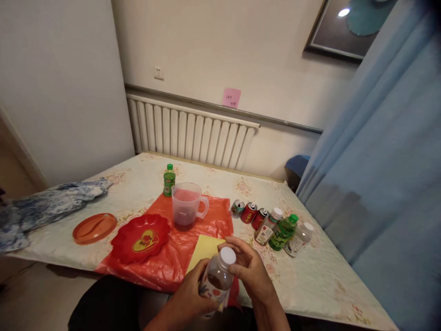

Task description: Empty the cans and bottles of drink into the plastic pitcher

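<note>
My left hand (195, 294) is wrapped round the body of a clear bottle (219, 277) with a white cap and a printed label, held upright near the table's front edge. My right hand (250, 266) is at the bottle's white cap, its thumb against the cap's side and its fingers curved behind. Beyond the hands a yellow sheet (203, 250) lies on a red plastic sheet (168, 250). A clear measuring jug (186, 209) with dark liquid low inside stands further back on the red plastic.
Left of the jug are a red scalloped plate (138, 239), an orange lid (94, 228) and a green bottle (169, 181). Several cans (249, 213) and bottles (283, 233) stand in a row at right on the flowered tablecloth (317, 276). Crumpled cloth (58, 207) lies at far left.
</note>
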`<state>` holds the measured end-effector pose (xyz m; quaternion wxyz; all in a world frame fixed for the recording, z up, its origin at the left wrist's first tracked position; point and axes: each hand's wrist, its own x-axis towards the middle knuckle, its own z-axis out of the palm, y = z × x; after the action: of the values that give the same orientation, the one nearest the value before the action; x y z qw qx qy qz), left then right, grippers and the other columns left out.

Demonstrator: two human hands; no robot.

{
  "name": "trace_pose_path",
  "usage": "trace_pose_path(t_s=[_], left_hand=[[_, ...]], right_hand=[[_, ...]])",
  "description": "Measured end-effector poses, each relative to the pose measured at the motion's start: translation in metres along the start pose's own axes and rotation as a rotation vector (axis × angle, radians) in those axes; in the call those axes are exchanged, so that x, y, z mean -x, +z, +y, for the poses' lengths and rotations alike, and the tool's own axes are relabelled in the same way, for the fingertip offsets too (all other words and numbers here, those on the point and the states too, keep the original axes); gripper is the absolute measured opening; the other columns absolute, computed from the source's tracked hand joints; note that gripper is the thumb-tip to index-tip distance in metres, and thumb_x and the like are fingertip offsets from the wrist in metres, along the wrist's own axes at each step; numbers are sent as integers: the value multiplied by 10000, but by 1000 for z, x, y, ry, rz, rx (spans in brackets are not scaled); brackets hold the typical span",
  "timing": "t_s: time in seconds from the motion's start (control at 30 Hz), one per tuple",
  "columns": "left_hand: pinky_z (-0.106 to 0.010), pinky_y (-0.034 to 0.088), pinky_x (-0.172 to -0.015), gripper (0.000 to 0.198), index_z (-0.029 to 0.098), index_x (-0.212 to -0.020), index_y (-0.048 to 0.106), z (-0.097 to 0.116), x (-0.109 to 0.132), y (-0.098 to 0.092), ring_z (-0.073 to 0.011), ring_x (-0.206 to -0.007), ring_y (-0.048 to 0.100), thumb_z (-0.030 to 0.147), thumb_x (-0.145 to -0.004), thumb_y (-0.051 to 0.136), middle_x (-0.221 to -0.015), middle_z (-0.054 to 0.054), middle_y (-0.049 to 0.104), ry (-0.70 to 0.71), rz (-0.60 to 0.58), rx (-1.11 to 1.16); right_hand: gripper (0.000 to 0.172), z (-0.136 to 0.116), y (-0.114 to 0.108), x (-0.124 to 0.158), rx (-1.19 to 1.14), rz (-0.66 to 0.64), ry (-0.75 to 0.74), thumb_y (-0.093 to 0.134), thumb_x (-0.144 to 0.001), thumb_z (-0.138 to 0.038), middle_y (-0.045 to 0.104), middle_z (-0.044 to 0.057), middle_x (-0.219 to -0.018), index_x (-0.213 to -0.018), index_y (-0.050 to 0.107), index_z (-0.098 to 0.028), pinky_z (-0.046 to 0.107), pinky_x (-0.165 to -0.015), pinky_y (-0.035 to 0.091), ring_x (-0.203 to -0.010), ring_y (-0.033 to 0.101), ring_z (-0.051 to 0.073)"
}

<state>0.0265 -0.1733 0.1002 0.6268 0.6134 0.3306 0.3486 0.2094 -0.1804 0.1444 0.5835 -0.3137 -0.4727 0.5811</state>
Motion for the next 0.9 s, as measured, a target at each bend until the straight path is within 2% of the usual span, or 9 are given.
trace_pose_path(t_s=[0.17,0.27,0.37,0.43,0.53,0.6,0.73,0.83,0.9], left_hand=[[-290,488,-812,607,226,-1130,520,1,-2,3,-198,-921,599,96,-565,701,-1041,3,656,-3,-4,-12],[-292,494,-798,622,225,-1151,512,2,-6,5,-197,-895,609,115,-567,694,-1038,1,664,-21,-1,-52],[-302,491,-833,650,224,-1201,494,9,-14,7,-214,-947,620,136,-581,669,-1089,-9,671,-2,11,-103],[-307,486,-854,649,219,-1214,490,16,-24,9,-226,-982,626,142,-591,654,-1100,-14,678,5,29,-164],[-307,486,-860,613,213,-1194,497,20,-45,13,-230,-992,631,153,-603,649,-1085,-19,686,10,63,-234],[-304,486,-860,574,206,-1170,505,17,-63,17,-224,-984,632,171,-617,657,-1079,-27,687,37,77,-240],[-316,481,-875,553,192,-1153,504,4,-105,28,-223,-982,631,204,-625,666,-1082,-40,681,90,106,-244],[-327,482,-881,515,187,-1113,514,-1,-136,39,-219,-967,630,220,-621,665,-1063,-41,674,134,141,-292],[-331,482,-890,516,186,-1115,512,-3,-157,46,-216,-974,627,209,-622,665,-1061,-41,669,148,161,-329]], right_hand=[[604,0,0,0,9,-5,-8,890,-583,-323,720,68,-1097,-1140,667,-252,298,-855,487,-1002,655,220],[655,-1,-5,0,0,20,-25,891,-576,-354,699,86,-1155,-1175,647,-250,316,-898,478,-1074,634,238],[594,3,-22,0,32,169,-61,856,-622,-392,705,101,-1124,-1156,648,-234,352,-921,478,-1056,642,246],[486,14,-45,0,119,342,-66,813,-666,-405,732,86,-981,-1086,663,-212,340,-825,516,-883,678,216],[386,40,-88,3,381,590,-44,724,-718,-459,699,37,-723,-968,664,-172,286,-584,505,-596,619,165],[343,59,-115,7,555,676,-35,647,-766,-472,658,17,-632,-910,656,-161,267,-483,452,-505,566,156],[267,90,-147,17,693,705,-82,605,-791,-432,649,23,-627,-828,671,-176,294,-572,455,-589,585,192],[218,109,-153,26,803,668,-125,582,-809,-378,685,44,-707,-832,690,-191,295,-649,440,-658,610,201],[194,120,-154,29,997,616,-166,524,-849,-299,693,51,-750,-858,686,-193,279,-659,419,-686,627,195]])
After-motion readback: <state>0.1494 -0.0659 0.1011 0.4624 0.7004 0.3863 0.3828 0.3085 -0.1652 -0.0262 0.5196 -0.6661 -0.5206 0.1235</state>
